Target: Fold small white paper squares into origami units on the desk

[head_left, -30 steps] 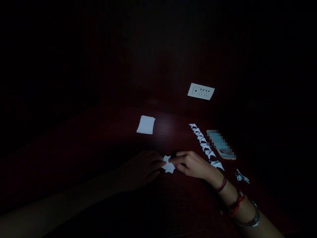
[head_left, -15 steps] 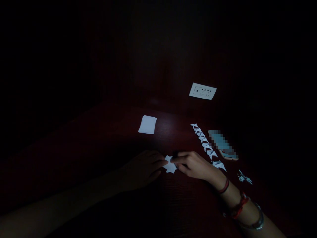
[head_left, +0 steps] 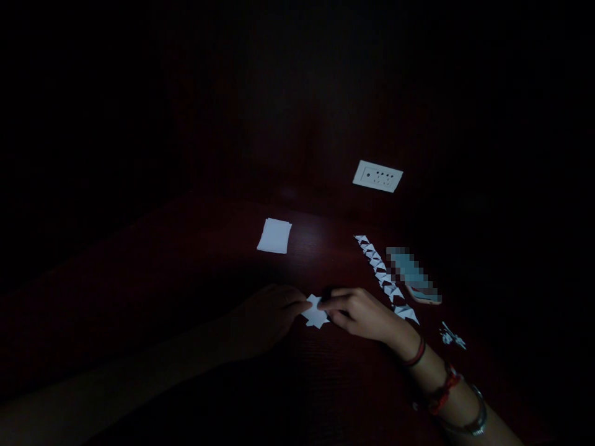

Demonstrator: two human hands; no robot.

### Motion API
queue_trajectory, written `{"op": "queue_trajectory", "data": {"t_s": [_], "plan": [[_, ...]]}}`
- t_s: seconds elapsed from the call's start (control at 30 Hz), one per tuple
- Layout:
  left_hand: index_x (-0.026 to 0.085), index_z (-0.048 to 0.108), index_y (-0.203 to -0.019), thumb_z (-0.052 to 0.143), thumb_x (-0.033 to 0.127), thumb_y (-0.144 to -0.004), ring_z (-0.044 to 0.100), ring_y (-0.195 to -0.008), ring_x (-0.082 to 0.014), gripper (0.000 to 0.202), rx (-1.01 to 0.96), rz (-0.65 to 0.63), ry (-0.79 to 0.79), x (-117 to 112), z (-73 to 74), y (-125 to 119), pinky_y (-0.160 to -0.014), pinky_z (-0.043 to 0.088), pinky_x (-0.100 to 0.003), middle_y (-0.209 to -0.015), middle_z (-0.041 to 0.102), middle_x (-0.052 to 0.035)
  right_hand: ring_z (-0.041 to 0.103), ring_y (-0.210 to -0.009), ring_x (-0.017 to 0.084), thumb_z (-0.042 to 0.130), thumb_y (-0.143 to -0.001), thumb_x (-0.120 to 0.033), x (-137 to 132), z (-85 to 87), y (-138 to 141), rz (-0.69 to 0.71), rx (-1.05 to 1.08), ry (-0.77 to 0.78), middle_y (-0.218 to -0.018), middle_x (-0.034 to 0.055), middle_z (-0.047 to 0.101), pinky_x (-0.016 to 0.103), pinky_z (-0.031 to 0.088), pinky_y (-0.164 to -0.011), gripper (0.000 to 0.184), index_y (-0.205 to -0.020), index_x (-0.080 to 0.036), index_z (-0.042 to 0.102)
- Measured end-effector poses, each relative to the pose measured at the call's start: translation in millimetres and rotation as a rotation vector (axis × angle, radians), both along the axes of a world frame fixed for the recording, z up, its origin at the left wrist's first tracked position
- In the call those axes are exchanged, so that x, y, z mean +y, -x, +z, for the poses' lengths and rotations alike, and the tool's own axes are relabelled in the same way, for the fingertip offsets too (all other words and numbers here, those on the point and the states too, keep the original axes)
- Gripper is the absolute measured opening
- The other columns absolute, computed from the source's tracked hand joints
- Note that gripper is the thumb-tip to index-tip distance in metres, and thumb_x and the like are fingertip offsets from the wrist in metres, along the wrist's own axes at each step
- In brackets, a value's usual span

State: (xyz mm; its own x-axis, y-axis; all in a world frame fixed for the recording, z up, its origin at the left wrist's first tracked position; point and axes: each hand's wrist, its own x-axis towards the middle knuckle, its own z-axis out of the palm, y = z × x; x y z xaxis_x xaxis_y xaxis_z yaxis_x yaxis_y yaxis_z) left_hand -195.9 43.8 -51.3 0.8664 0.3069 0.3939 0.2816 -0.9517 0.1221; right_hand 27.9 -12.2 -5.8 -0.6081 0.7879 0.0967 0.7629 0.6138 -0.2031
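A small white folded paper piece [head_left: 315, 313] with pointed corners lies on the dark red table [head_left: 195, 260]. My left hand [head_left: 267, 316] rests beside it, fingertips pressing its left edge. My right hand [head_left: 360, 313], with bracelets on the wrist, pinches the paper's right edge between thumb and fingers. The scene is very dark and fine finger detail is hard to see.
A stack of white paper squares [head_left: 274, 236] lies further back. A row of several folded white pieces [head_left: 383, 275] runs diagonally at right, next to a phone [head_left: 413, 279]. A small white object [head_left: 452, 336] lies at far right. A white wall socket [head_left: 377, 176] sits behind.
Both hands stay on the folded paper with only slight shifts; the view has drifted a little.
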Motion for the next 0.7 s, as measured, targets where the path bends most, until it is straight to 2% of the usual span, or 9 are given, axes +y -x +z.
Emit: {"op": "queue_trajectory", "data": {"t_s": [0.47,0.6,0.7], "plan": [[0.018,0.046,-0.112,0.039,0.010,-0.080,0.044,-0.105,-0.0198,0.033,0.029,-0.029,0.012,-4,13.0,3,-0.089,0.035,-0.035,-0.115,0.049,-0.0051,0.053,-0.072,0.010,0.043,-0.082,-0.016,-1,-0.5,-1,-0.005,0.049,0.034,-0.088,0.0014,0.056,0.020,0.040,-0.068,0.030,-0.108,-0.023,0.056],[0.018,0.045,-0.112,0.040,0.010,-0.081,0.044,-0.105,-0.0194,0.033,0.021,-0.024,0.028,-4,12.0,4,-0.088,0.037,-0.035,-0.115,0.049,-0.0054,0.052,-0.067,0.010,0.044,-0.084,-0.025,1,-0.7,-3,-0.043,0.069,0.042,-0.080,0.0013,0.055,0.020,0.040,-0.064,0.027,-0.109,-0.021,0.055],[0.019,0.045,-0.113,0.040,0.010,-0.080,0.041,-0.110,-0.0202,0.034,-0.013,-0.029,0.000,-3,8.1,6,-0.090,0.036,-0.036,-0.120,0.046,-0.0055,0.053,-0.071,0.012,0.046,-0.084,-0.034,3,-3.2,-6,-0.094,0.086,0.032,-0.082,0.0027,0.056,0.022,0.040,-0.066,0.031,-0.110,-0.019,0.054]]}}
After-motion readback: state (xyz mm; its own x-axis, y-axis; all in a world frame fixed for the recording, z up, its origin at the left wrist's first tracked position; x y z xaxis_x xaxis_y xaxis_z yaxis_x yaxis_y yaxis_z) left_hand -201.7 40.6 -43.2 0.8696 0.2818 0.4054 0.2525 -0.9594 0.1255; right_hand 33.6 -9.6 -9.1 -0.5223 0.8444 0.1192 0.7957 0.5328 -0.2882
